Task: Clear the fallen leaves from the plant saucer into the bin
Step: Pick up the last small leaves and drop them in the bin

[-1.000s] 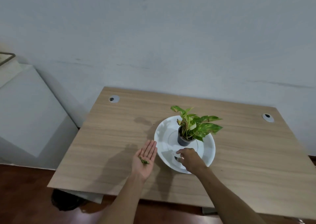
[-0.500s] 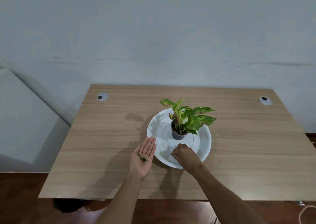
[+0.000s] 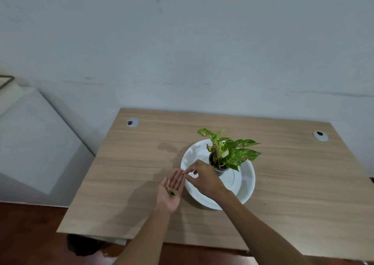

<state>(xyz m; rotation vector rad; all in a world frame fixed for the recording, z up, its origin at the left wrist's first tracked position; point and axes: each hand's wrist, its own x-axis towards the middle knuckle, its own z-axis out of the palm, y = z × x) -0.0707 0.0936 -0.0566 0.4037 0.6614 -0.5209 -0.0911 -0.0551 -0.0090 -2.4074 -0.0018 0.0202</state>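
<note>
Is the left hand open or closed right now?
Open. The left hand lies palm up beside the saucer, fingers straight, a leaf on it.

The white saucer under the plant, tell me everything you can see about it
The saucer is round, white and glossy, like glazed ceramic or plastic, with a raised rim and a faint inner ring. It lies flat on the wooden table, carrying a small dark pot with a leafy plant. The right hand reaches across its near left part. No loose leaves show on its visible surface.

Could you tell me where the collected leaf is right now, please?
It lies in the upturned palm of the left hand, just left of the white saucer, with the right hand beside those fingertips.
</note>
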